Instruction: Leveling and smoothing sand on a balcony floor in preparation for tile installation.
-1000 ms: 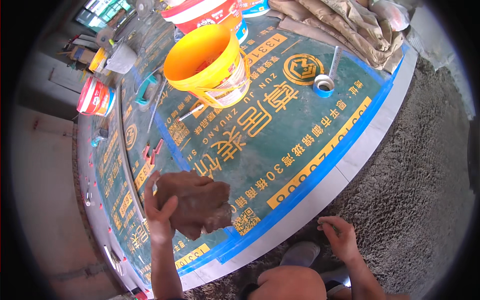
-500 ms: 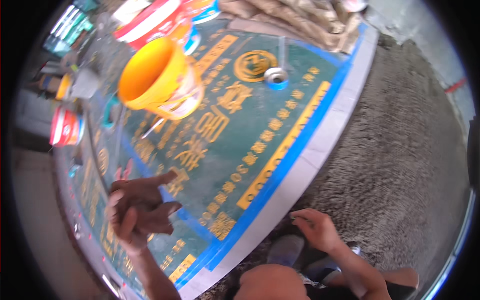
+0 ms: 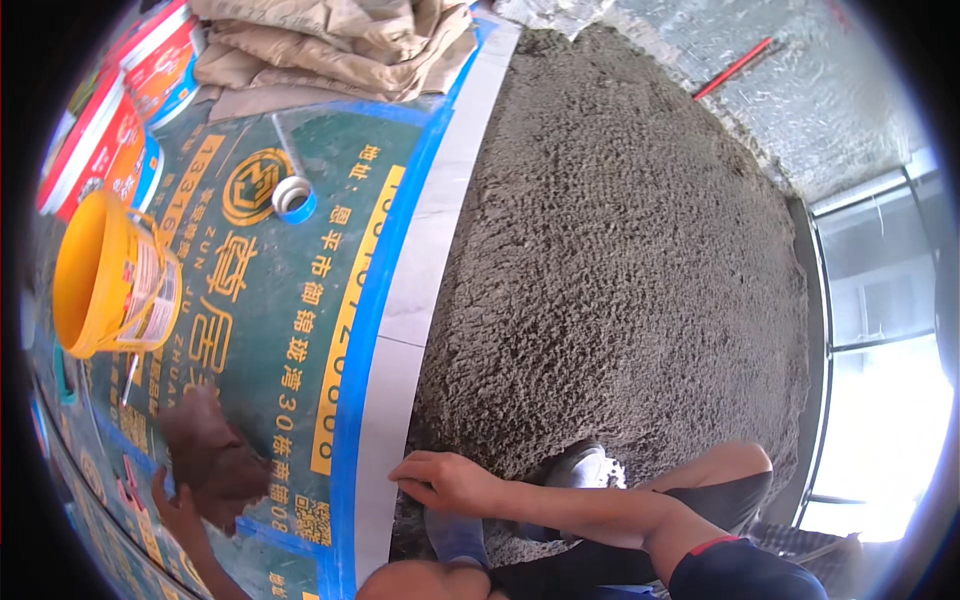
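My left hand point(image 3: 180, 515), low on the left, grips a crumpled brown rag point(image 3: 215, 460) held over the printed green protective sheet point(image 3: 300, 400). My right hand point(image 3: 445, 480) has its fingers curled over the pale tile strip point(image 3: 440, 230), near its border with rough grey mortar point(image 3: 610, 280); whether anything is pinched in them is unclear. Blue tape point(image 3: 362, 350) runs along the sheet's edge. My bent legs and grey shoe point(image 3: 575, 470) are at the bottom.
A yellow bucket point(image 3: 90, 270), red-and-white buckets point(image 3: 105, 155) and crumpled brown paper point(image 3: 330, 45) sit on the sheet, with a blue tape roll point(image 3: 295, 208). At the right are a wall point(image 3: 810, 90), a red bar point(image 3: 730, 70) and a glazed frame point(image 3: 880, 260).
The view has swung right, showing more mortar and the glazed frame. The rag and my left hand now sit lower-left in view; my right hand has shifted left, over the tile strip.
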`<action>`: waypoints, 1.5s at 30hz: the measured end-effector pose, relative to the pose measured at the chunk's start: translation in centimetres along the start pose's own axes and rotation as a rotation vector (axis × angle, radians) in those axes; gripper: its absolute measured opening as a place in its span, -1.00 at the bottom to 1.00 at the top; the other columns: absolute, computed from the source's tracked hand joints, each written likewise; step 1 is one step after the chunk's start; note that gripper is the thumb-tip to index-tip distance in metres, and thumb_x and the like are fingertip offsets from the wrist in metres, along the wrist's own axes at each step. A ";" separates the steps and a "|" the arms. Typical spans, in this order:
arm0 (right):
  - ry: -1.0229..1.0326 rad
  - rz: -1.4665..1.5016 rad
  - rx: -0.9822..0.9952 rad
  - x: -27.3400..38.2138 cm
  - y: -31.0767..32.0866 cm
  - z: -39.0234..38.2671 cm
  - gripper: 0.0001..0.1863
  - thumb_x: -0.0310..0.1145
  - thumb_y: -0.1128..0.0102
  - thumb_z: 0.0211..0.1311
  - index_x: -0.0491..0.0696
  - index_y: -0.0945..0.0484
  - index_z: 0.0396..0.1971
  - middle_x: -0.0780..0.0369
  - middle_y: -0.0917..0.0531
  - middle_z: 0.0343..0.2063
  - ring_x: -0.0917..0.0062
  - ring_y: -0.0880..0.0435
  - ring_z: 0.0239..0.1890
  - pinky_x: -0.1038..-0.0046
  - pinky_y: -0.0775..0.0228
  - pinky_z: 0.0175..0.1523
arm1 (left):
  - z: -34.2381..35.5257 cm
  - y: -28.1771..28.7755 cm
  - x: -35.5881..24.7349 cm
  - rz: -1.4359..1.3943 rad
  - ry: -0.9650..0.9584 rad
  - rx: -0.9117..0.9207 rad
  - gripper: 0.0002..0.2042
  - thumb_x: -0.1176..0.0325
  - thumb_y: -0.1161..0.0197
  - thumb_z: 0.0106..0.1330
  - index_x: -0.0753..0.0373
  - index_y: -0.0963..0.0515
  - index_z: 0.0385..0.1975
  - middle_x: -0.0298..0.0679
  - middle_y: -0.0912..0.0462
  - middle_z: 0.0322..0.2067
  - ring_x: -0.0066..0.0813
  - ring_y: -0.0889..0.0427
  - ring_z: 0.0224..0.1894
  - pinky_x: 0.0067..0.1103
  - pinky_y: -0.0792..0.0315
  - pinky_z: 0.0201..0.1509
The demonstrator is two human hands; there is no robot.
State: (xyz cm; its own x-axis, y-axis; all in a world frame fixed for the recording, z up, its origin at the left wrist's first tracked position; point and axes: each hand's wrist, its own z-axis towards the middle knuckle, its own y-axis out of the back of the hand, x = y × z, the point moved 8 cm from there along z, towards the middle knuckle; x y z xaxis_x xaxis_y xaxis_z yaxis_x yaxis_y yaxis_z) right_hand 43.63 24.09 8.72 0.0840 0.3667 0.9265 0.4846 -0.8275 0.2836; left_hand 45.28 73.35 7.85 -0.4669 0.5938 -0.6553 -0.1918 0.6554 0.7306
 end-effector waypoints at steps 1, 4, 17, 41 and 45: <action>-0.003 -0.003 -0.018 -0.1 0.3 0.1 -0.79 -0.41 -0.19 0.31 -0.15 -0.63 -0.12 0.09 -0.66 -0.15 0.15 -0.68 -0.10 0.25 -0.55 0.00 | 0.4 -2.1 0.8 -0.004 -0.015 0.011 -0.47 0.37 -0.18 0.33 0.32 -0.32 0.31 -0.02 -0.23 0.38 -0.09 -0.18 0.45 -0.25 -0.12 0.46; -0.042 -0.038 0.022 0.1 -0.6 -0.1 -0.79 -0.39 -0.17 0.32 -0.15 -0.63 -0.13 0.08 -0.66 -0.15 0.14 -0.67 -0.10 0.23 -0.54 0.00 | -0.4 -5.2 -1.4 0.491 -0.341 -0.199 -0.48 0.30 -0.18 0.36 0.25 -0.33 0.31 0.02 -0.18 0.41 0.05 -0.14 0.45 -0.21 -0.07 0.48; -0.176 -0.507 0.439 -1.7 6.6 -5.2 -0.73 -0.19 0.09 0.46 0.04 -0.54 -0.07 0.09 -0.60 -0.07 0.17 -0.66 -0.09 0.15 -0.57 -0.08 | -0.9 -15.9 -3.6 0.528 -0.472 -0.169 -0.42 -0.03 0.07 0.50 0.23 -0.28 0.37 0.05 -0.15 0.41 0.15 -0.07 0.45 -0.01 0.07 0.48; -0.806 -0.730 0.314 0.6 19.9 -12.7 -0.48 -0.06 -0.04 0.44 0.10 -0.38 0.33 0.11 -0.34 0.36 0.15 -0.27 0.40 0.11 -0.19 0.42 | 13.9 3.1 -25.2 0.836 -0.507 0.102 -0.74 0.17 -0.40 0.09 0.20 -0.68 -0.32 -0.07 -0.71 -0.37 -0.06 -0.69 -0.23 -0.28 -0.52 -0.14; -0.877 -0.799 0.339 -0.2 20.2 -15.3 -0.50 -0.06 0.00 0.47 0.04 -0.42 0.29 0.10 -0.38 0.32 0.18 -0.31 0.38 0.12 -0.18 0.42 | 14.6 2.9 -25.0 0.442 -0.346 0.583 -0.76 0.17 -0.39 0.16 0.22 -0.69 -0.37 -0.05 -0.67 -0.44 -0.10 -0.66 -0.31 -0.35 -0.49 -0.16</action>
State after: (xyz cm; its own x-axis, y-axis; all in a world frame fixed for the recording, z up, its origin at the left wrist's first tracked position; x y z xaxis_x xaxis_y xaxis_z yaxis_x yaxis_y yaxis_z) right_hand 40.10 0.79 18.08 0.1525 0.9883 0.0065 0.8586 -0.1357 0.4943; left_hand 69.06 67.21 23.56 -0.0819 0.9031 -0.4216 0.4732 0.4076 0.7810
